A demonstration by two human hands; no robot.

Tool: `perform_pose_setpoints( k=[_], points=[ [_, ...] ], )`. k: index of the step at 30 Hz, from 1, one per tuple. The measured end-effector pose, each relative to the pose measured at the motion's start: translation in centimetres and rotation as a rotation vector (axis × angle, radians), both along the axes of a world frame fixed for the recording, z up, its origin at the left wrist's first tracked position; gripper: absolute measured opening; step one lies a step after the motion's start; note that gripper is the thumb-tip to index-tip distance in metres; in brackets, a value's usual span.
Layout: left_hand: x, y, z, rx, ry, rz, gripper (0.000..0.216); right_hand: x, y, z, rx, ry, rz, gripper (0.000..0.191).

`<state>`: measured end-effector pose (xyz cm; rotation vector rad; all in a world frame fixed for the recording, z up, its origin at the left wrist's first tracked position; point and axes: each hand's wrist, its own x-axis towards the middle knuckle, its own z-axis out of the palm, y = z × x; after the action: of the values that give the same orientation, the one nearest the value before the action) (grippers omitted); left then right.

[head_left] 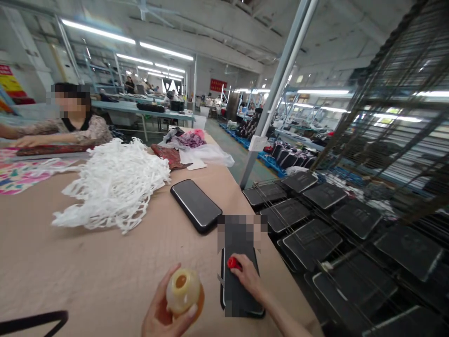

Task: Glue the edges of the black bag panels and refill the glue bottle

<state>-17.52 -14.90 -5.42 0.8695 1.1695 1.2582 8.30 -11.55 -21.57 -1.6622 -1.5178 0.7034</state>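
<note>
My left hand (157, 306) is wrapped round a rounded, yellowish translucent bottle (187, 295) with an open neck and an amber tint inside, held above the table. My right hand (249, 280) pinches a small red cap-like piece (232, 263) over a black, round-cornered panel (233, 291) with a pale edge line. Whether the red piece has a brush or tip below it is hidden. Part of this panel is blurred out. A second black panel (196, 203) of like shape lies farther off on the table.
A heap of white strips (119, 182) covers the brown tabletop's (105, 267) far left. Patterned cloth and a clear plastic bag (213, 154) lie at the far end. A co-worker (75, 117) sits at left. Wire racks (351, 224) holding several black panels stand along the right edge.
</note>
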Motion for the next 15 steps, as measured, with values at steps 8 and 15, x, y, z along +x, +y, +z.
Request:
perform_pose_setpoints(
  k=[8,15],
  points=[
    [2.6,3.8,-4.8,0.061,-0.057,-0.305,0.076,0.7,0.1,8.0,0.047,0.243,-0.173,0.054],
    [3.7,6.3,-5.9,0.279,0.2,-0.419,0.062,-5.6,-0.7,22.4,0.023,-0.552,0.304,0.034]
  ],
)
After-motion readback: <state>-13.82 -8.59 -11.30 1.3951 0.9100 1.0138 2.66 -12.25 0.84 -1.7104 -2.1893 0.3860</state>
